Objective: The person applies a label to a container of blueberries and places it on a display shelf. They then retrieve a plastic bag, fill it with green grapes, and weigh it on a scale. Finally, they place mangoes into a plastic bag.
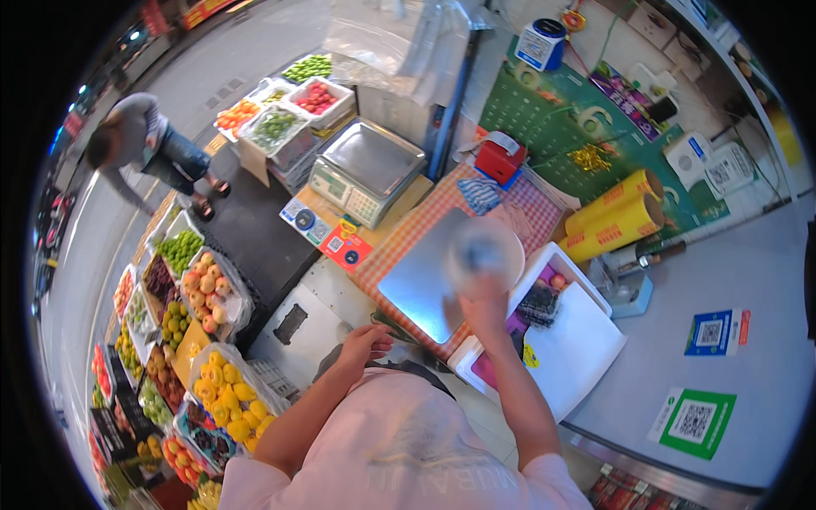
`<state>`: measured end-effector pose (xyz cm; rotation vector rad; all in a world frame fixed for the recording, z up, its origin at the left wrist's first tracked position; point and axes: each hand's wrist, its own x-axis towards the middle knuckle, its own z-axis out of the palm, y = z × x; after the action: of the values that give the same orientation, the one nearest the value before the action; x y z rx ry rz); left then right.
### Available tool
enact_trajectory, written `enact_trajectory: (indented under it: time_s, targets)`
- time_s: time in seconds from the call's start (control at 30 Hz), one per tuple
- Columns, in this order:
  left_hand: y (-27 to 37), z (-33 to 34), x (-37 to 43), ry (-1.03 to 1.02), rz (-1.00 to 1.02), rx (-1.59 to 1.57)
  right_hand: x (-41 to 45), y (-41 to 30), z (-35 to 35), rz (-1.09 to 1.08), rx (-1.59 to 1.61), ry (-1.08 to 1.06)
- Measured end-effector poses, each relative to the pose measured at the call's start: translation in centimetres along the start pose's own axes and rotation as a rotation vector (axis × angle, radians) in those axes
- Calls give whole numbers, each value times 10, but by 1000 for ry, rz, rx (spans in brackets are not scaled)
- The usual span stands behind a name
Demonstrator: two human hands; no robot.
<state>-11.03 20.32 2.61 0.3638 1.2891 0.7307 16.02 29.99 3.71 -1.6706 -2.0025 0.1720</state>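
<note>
My right hand [483,299] is at the near edge of a blurred, round, pale object [482,258] with a darker centre; it seems to grip it, over the right side of a shiny metal sheet [424,277]. What exactly the object is, I cannot tell. The metal sheet lies on a red-and-white checked cloth [403,245]. My left hand [368,344] is in front of my belly, its fingers loosely curled, with nothing seen in it. Right of my right hand, a white foam box [577,274] holds a clear pack of dark fruit [539,305] and some reddish fruit.
A weighing scale [366,172] stands beyond the cloth. Two yellow film rolls [615,226] and a knife [656,256] lie at the right, near a grey counter [644,331]. Fruit crates [213,293] line the left, where a person [150,143] bends over them. A red box [500,159] stands behind.
</note>
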Motion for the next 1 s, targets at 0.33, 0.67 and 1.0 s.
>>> enact_trajectory:
  time_s: [0.33, 0.67, 1.0]
  targets:
    - [44, -137, 21, 77, 33, -80, 8, 17, 93, 110, 44, -254]
    - [86, -230, 64, 14, -27, 61, 24, 14, -59, 354, -528, 159]
    - [136, -198, 70, 6, 55, -10, 58, 81, -104, 743, -614, -58]
